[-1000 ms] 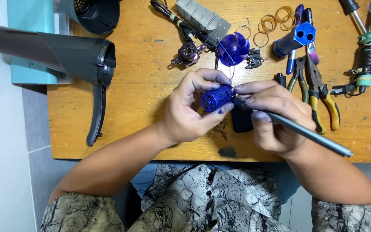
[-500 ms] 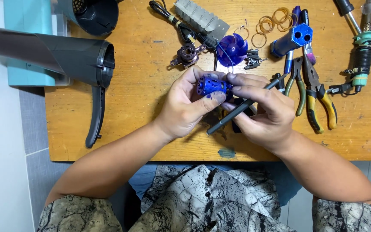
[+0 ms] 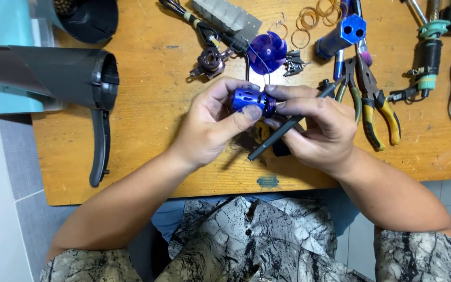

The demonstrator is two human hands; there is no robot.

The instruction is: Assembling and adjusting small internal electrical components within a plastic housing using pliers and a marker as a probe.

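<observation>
Both hands at work above the table's [image 3: 147,172] near edge: left hand [image 3: 212,122] pinching the blue motor [image 3: 250,99], right hand [image 3: 322,125] pinching its end, fingers curled round a dark tool [image 3: 283,133]; fan [image 3: 267,51] and housing [image 3: 53,75] apart, seemingly mid-disassembly.

Wooden surface [image 3: 152,78], orange-brown, with a small teal paint spot near the 6 o'clock edge. At 9 o'clock: grey hair-dryer body [image 3: 53,78], handle pointing toward 6. At 12: blue fan impeller [image 3: 267,52], small dark motor part [image 3: 211,60], ribbed grey block [image 3: 225,15]. At 2: rubber bands [image 3: 314,18] (loose rings), blue cylinder [image 3: 340,36]. At 3: yellow-handled pliers [image 3: 374,102].
</observation>
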